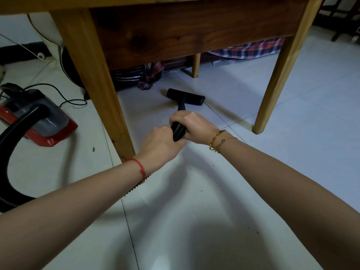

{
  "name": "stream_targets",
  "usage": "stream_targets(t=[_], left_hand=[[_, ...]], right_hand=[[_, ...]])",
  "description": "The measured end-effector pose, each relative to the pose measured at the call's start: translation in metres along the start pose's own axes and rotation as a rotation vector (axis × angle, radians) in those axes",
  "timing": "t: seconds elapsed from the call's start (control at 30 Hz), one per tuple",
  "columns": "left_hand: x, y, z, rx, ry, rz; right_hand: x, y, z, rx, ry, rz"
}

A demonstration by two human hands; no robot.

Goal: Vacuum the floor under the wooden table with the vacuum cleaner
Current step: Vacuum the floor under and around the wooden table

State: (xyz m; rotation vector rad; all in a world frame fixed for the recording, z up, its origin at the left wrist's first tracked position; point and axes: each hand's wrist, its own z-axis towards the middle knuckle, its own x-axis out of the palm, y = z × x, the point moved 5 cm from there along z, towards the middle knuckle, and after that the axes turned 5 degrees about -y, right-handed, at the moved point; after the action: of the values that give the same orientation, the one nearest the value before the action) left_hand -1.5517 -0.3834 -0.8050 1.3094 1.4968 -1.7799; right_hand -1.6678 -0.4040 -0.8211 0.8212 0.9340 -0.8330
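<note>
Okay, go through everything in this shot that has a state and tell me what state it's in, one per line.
Left hand: grips the ribbed hose.
Right hand: grips the hose just behind the nozzle's neck.
Hose: held in both hands, curving back to the vacuum body.
Floor nozzle: flat on the tiles under the wooden table.
Vacuum body: on the floor left of the table leg, cord attached.
Plaid cloth: hanging down behind the table.

Black nozzle (186,96), red vacuum cleaner (39,123) (grey top), honey-brown wooden table (175,34), red-blue plaid cloth (251,48).
</note>
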Motion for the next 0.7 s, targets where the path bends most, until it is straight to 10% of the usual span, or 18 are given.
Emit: stream_targets(t=[0.7], left_hand=[[0.04,-0.01,0.123,-0.066,-0.121,0.001]], right_hand=[[0.029,-0.109,0.06,0.144,0.102,0.005]])
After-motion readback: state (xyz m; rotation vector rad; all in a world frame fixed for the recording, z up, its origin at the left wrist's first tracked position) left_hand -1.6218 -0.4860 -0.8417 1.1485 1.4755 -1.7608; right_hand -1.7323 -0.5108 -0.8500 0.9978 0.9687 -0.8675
